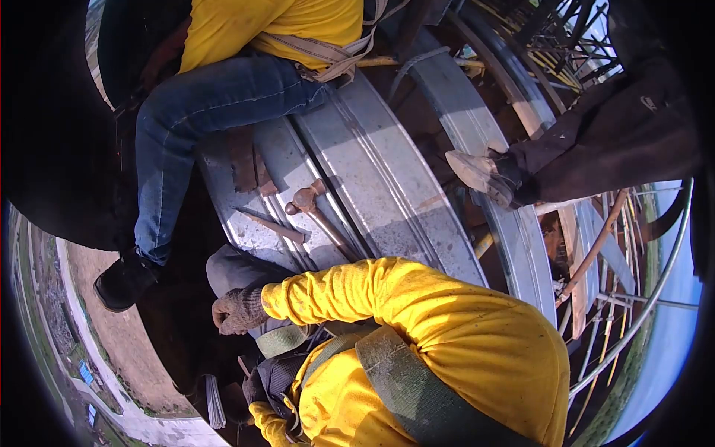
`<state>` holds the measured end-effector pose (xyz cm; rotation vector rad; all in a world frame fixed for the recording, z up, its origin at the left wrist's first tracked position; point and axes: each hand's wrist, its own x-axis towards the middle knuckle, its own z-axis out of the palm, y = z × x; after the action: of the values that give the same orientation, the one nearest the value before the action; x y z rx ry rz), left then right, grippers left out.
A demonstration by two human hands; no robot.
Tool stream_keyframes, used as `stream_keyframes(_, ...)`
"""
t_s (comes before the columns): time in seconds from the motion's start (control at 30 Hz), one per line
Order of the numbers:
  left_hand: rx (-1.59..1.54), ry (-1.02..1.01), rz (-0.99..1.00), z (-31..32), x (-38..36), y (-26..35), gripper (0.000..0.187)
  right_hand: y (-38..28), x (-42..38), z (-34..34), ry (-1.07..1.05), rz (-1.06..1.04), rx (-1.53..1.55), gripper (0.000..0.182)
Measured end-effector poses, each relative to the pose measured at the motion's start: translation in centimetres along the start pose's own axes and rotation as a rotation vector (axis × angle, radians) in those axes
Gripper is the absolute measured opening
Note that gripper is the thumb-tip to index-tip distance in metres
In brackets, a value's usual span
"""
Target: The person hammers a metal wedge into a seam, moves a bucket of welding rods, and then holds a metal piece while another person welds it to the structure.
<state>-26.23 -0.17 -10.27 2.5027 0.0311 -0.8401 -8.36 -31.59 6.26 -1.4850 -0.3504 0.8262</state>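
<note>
In the head view, the person wears a yellow top crossed by a wide green strap [413, 387]. The right hand [240, 309], in a knitted glove, is in front of a raised grey knee [227, 272]; its grip is clenched in a loose fist. The left hand [253, 389], also gloved, is lower in the view, in shadow beside a dark pouch [281, 376]; whether its grip is grasping anything cannot be told.

A hammer [329, 229] lies on the ribbed metal panels [387, 167], its head away from the person and the end of its handle passing behind the yellow sleeve. Just beside it, nearer the knee, lies a pointed metal tool [279, 228], apart from both hands. A rusty metal piece [249, 165] rests on the panels near the hammer head.

Across the panels sits a co-worker in a yellow shirt [275, 30] and blue jeans [216, 97], with a pale webbing strap [320, 54] at the waist and a black shoe [126, 280] hanging above the distant ground. At the right, another person's dark trouser leg [603, 141] ends in a worn shoe [480, 173] on a metal strip.
</note>
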Motion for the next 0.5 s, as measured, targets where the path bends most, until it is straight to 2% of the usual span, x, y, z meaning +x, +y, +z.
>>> stream_keyframes(0.27, -0.286, 0.051, -0.113, 1.9, 0.5, -3.4, 0.03, -0.2, -0.4, -0.1, 0.015, -0.002, 0.056, 0.022)
stream_keyframes(0.33, 0.009, -0.015, -0.043, -0.6, -0.3, 0.4, 0.034, 0.0, -0.3, -0.1, 0.014, -0.011, 0.087, 0.024)
stream_keyframes(0.4, -0.719, 0.074, -0.405, -1.1, -1.3, 4.6, 0.042, 0.0, -0.1, -0.2, -0.005, 0.004, 0.103, 0.025)
stream_keyframes(0.47, -0.616, 0.092, -0.407, -1.7, -1.6, 5.6, 0.049, 0.9, 0.5, -0.1, -0.03, 0.002, 0.139, 0.024)
stream_keyframes(0.5, -0.579, 0.063, -0.374, -1.6, -1.9, 5.6, 0.039, 1.0, 0.5, -0.1, -0.028, -0.001, 0.124, 0.023)
